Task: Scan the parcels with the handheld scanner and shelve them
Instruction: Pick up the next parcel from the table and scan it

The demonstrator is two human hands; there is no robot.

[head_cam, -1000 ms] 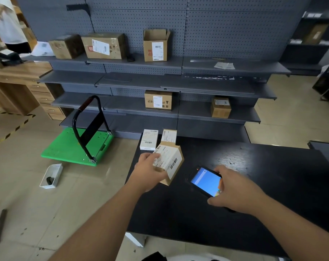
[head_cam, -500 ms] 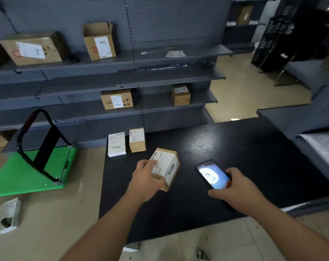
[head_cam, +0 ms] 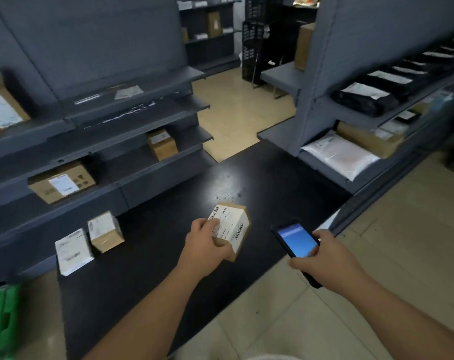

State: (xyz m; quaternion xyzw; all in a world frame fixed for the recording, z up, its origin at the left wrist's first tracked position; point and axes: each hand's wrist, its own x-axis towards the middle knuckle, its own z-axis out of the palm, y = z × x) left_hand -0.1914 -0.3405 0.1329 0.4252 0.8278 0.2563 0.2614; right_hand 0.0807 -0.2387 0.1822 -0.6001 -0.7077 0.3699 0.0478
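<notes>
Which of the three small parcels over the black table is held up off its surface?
The brown cardboard parcel with the white label, gripped by the left hand; the other two rest on the black table.

**Around the packing area**

A black worktop [head_cam: 148,268] stands on a beige tiled floor [head_cam: 324,320]. At the left edge a green cart deck [head_cam: 1,320] shows. Black crates [head_cam: 252,45] are stacked at the back.

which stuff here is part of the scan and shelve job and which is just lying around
Job: parcel in left hand; scanner in right hand; two parcels waiting on black table; shelves.
Lying about: green cart; black crates.
</notes>
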